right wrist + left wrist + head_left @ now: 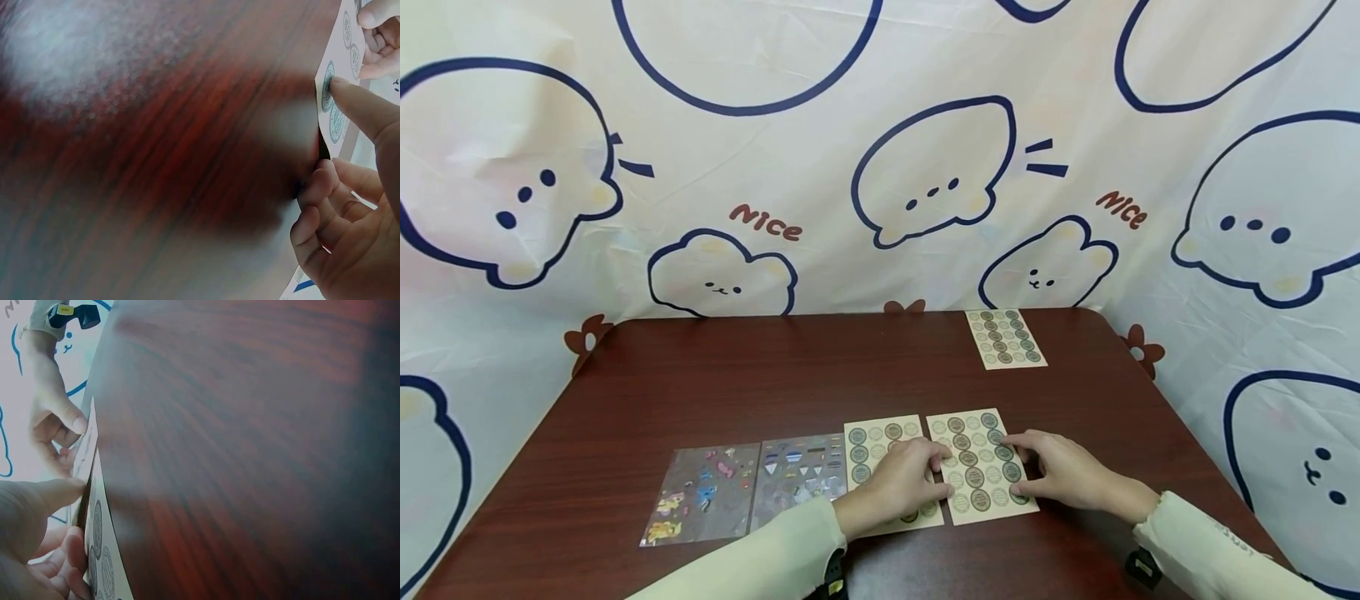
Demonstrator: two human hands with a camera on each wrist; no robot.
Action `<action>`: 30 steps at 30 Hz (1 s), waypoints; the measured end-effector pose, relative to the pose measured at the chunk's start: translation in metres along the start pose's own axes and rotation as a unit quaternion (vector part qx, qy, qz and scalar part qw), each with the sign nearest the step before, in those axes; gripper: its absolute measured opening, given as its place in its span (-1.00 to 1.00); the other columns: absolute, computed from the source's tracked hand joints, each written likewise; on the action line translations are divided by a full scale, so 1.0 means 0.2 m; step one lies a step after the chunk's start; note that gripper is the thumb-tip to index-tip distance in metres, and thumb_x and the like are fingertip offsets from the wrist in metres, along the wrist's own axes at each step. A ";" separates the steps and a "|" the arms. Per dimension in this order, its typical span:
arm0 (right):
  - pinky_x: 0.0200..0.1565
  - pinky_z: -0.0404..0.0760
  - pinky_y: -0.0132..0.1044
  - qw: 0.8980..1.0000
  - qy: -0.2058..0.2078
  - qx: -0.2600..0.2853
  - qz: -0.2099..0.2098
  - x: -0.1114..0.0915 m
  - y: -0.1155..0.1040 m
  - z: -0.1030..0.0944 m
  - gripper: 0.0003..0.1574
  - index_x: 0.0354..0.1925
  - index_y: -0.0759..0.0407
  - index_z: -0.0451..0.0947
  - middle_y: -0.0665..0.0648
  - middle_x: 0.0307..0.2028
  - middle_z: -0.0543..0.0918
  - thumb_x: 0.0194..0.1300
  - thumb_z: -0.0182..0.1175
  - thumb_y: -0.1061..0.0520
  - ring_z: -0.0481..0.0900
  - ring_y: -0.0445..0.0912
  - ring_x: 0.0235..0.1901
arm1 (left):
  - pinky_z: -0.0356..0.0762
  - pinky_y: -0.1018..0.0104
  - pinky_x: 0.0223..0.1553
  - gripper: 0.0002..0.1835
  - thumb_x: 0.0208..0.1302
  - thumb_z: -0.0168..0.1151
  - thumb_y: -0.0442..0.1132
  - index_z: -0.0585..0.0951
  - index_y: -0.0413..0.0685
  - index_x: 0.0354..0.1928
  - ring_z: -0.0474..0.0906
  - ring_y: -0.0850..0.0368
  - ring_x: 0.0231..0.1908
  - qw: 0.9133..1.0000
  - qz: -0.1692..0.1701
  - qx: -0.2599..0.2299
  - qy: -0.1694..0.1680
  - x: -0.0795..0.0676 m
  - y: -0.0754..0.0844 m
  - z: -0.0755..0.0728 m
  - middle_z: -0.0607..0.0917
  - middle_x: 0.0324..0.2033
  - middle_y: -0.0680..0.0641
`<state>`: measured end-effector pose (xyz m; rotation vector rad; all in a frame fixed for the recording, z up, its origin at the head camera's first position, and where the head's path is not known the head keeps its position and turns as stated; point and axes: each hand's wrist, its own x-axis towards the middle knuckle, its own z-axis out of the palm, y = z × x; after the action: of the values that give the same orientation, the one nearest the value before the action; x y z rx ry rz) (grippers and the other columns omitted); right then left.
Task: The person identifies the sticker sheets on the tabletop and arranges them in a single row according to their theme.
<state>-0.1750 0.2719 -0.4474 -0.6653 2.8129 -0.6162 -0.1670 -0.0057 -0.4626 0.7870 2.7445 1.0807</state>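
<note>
A cream sheet of round stickers point(973, 454) lies between the two hands, slightly tilted on the tabletop. My right hand point(1067, 471) pinches its right edge; in the right wrist view the thumb point(359, 103) presses on a printed circle while the fingers curl at the border. From the other side, my left hand point(898, 483) grips the sheet's left edge with thumb and fingertips. Under that hand is a second cream sticker sheet point(859, 433), partly hidden by the hand and sleeve. Dark green and pale circles run in columns on both sheets.
Left of the cream sheets lie two clear sticker sheets, one with small blue shapes point(801, 471) and one with colourful figures point(703, 492). Another cream sticker sheet point(1006, 339) lies at the table's back right. A printed cloth point(820, 167) hangs around the brown table point(760, 375).
</note>
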 end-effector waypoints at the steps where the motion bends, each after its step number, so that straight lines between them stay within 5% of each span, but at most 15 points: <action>1: -0.49 0.31 -0.45 1.000 0.001 0.000 -0.001 0.00 0.00 0.00 -0.17 0.24 0.20 0.56 -0.13 -0.33 0.45 0.08 0.53 -0.13 0.27 -0.37 -0.56 | 0.41 0.50 -0.27 -0.61 0.04 0.55 -0.20 0.73 -0.07 -0.04 0.37 0.41 -0.41 1.000 -0.001 0.004 0.003 0.00 0.00 0.00 0.59 -0.41 0.13; 18: -0.48 0.33 -0.44 1.000 -0.003 0.006 -0.011 0.00 0.00 -0.01 -0.14 0.25 0.17 0.55 -0.11 -0.32 0.42 0.09 0.52 -0.19 0.27 -0.37 -0.54 | 0.39 0.47 -0.26 -0.64 0.03 0.52 -0.18 0.75 0.00 -0.06 0.39 0.41 -0.41 0.999 -0.016 0.042 0.001 0.00 0.02 0.01 0.59 -0.43 0.17; 30: -0.50 0.33 -0.44 1.000 0.008 0.020 -0.023 0.00 0.01 -0.02 -0.29 0.23 0.17 0.56 -0.11 -0.33 0.46 0.23 0.42 -0.16 0.29 -0.38 -0.55 | 0.38 0.52 -0.32 -0.64 0.07 0.46 -0.22 0.74 -0.05 -0.03 0.38 0.43 -0.45 1.000 -0.007 -0.002 0.006 0.00 0.01 -0.02 0.63 -0.41 0.13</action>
<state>-0.1761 0.2739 -0.4450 -0.7223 2.7996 -0.6862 -0.1660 -0.0067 -0.4586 0.7631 2.7514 1.0914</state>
